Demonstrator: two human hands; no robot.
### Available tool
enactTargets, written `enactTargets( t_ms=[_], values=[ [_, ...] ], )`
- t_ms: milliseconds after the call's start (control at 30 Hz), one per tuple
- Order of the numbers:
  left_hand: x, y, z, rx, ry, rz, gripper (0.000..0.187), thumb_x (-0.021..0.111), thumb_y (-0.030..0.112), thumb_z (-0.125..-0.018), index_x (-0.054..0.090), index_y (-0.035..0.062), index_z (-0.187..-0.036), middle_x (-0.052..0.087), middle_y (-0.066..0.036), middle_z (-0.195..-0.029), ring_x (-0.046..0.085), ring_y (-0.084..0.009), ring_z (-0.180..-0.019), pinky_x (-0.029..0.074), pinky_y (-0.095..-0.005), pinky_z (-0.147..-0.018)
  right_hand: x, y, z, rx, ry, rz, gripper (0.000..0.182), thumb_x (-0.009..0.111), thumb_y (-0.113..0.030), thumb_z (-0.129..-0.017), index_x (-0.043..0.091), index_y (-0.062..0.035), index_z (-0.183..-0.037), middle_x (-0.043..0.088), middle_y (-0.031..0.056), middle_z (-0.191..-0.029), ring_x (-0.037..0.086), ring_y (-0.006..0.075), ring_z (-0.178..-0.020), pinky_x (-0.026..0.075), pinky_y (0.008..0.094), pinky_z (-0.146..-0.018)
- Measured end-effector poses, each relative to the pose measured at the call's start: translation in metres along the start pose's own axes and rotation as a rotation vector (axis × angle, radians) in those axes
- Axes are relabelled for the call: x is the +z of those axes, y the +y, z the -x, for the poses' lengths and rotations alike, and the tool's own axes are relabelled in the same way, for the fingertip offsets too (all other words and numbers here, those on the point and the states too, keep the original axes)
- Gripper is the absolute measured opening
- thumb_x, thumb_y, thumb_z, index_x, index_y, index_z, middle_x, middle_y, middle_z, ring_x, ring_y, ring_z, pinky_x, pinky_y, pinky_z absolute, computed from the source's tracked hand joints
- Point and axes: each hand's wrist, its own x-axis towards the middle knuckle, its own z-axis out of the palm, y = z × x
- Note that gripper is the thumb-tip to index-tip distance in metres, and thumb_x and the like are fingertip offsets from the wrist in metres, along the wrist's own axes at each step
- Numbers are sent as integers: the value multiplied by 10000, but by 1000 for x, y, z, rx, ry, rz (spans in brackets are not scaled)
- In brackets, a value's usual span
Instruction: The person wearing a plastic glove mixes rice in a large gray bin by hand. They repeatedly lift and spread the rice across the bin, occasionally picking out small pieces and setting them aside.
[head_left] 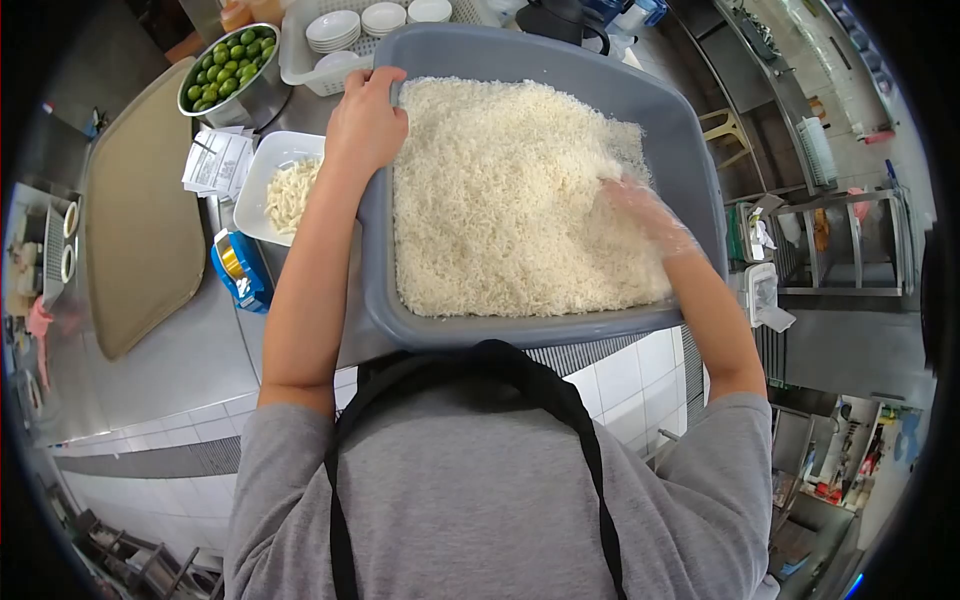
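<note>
A large grey plastic tub (540, 328) stands in front of me, heaped with white rice (480, 200). My left hand (368, 122) is closed over the tub's left rim near the far corner. At the right side of the heap, my right hand (640, 212) reaches into the rice, wearing what looks like a clear plastic glove. Motion blur and grains hide its fingers, so I cannot make out whether they hold anything. Just left of the tub, beside my left forearm, is a white dish (256, 178) of pale strips.
A metal pot of green limes (232, 68), paper slips (217, 162), a blue packet (241, 272) and a brown tray (145, 210) are to the left. Behind the tub's left corner stands a white basket (300, 68) with stacked small bowls. Metal shelving (840, 290) stands to the right.
</note>
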Motion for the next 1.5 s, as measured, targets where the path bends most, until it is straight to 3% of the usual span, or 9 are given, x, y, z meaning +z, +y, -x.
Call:
enactTargets(
  t_ms=[67, 367, 600, 900, 1033, 1067, 1133, 1233, 1500],
  values=[
    [3, 1, -1, 26, 26, 14, 415, 526, 86, -716, 502, 118, -1129, 440, -167, -1196, 528, -357, -980, 439, -406, -831, 22, -13, 4, -50, 292, 453, 604, 534, -302, -849, 263, -77, -1341, 430, 126, -1277, 403, 253, -1188, 336, 434, -977],
    [-4, 2, 2, -10, 0, 13, 407, 523, 82, -716, 504, 119, -1121, 435, -176, -1193, 533, -357, -972, 439, -404, -834, 17, -51, -3, -595, 122, 802, 479, 564, -294, -837, 464, 18, -1188, 546, 196, -1089, 516, 212, -1039, 479, 342, -818],
    [-5, 2, 1, -23, -2, 46, 398, 518, 79, -718, 509, 121, -1113, 438, -167, -1185, 537, -356, -963, 436, -403, -837, 63, -88, 26, -356, 443, 634, 460, 554, -311, -829, 494, 40, -1120, 548, 132, -956, 548, 173, -807, 496, 288, -604],
    [-3, 1, 3, 20, 36, 50, 384, 513, 60, -708, 513, 107, -1089, 450, -177, -1153, 539, -362, -946, 442, -414, -817, 9, -77, 5, -399, 31, 432, 373, 498, -268, -847, 501, -56, -1154, 512, 84, -1164, 488, 175, -1055, 423, 295, -849],
    [-3, 1, 2, 13, 30, 40, 382, 519, 44, -706, 521, 110, -1082, 453, -177, -1154, 525, -357, -970, 436, -412, -823, -129, 35, -136, -1032, -1, 361, 341, 441, -231, -878, 478, -104, -1192, 457, 85, -1249, 419, 223, -1163, 315, 350, -991],
    [-3, 2, 2, -8, 16, 46, 384, 525, 37, -708, 526, 119, -1083, 455, -167, -1167, 512, -347, -999, 429, -404, -837, -117, 26, -135, -1041, -10, 365, 341, 441, -231, -878, 478, -104, -1192, 457, 85, -1249, 419, 223, -1163, 315, 350, -991],
    [-6, 6, 2, -23, 11, 47, 382, 523, 36, -708, 528, 117, -1081, 451, -170, -1172, 512, -350, -1001, 430, -405, -836, -57, 1, -113, -107, 484, 1555, 397, 422, -249, -887, 424, -101, -1255, 348, 120, -1345, 353, 246, -1226, 264, 343, -1027],
    [-6, 5, 4, -14, -2, 36, 374, 517, 38, -705, 526, 106, -1073, 438, -195, -1172, 526, -365, -970, 437, -416, -820, 36, -39, -53, -298, 377, 670, 405, 392, -285, -894, 429, -140, -1270, 258, 139, -1396, 294, 256, -1265, 260, 338, -1029],
    [-2, 0, 3, 30, 21, 12, 365, 512, 48, -710, 520, 105, -1071, 426, -214, -1177, 534, -374, -953, 445, -425, -812, 94, -80, -78, -891, -256, 749, 455, 490, -429, -815, 564, -125, -1146, 372, 122, -1335, 283, 251, -1265, 230, 335, -1040]
  ],
)
